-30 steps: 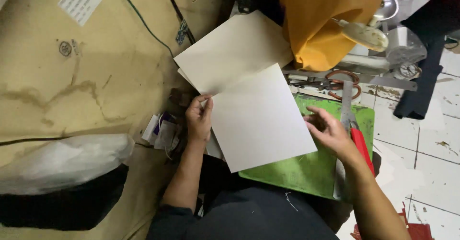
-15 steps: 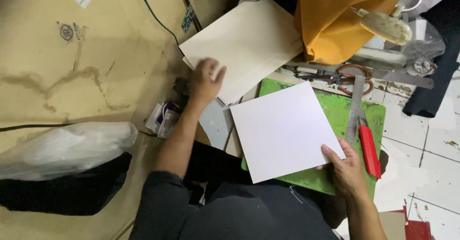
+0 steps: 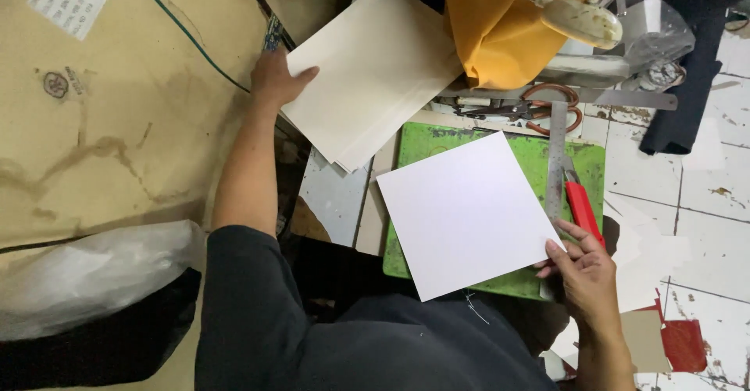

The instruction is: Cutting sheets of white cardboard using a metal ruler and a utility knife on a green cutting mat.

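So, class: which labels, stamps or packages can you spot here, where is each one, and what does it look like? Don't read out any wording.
Paper label: top left on the brown cardboard, white tilted rectangle with dark print.
Round stamp: below the label, small dark circular mark on the cardboard.
Plastic bag: lower left, translucent white, crumpled.

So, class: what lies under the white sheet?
A green mat shows around the white sheet, fingertips of the right hand at its corner. The mat's middle is covered.

Left hand (image 3: 275,78) now farther up the cream sheets (image 3: 367,71), perhaps gripping their edge.
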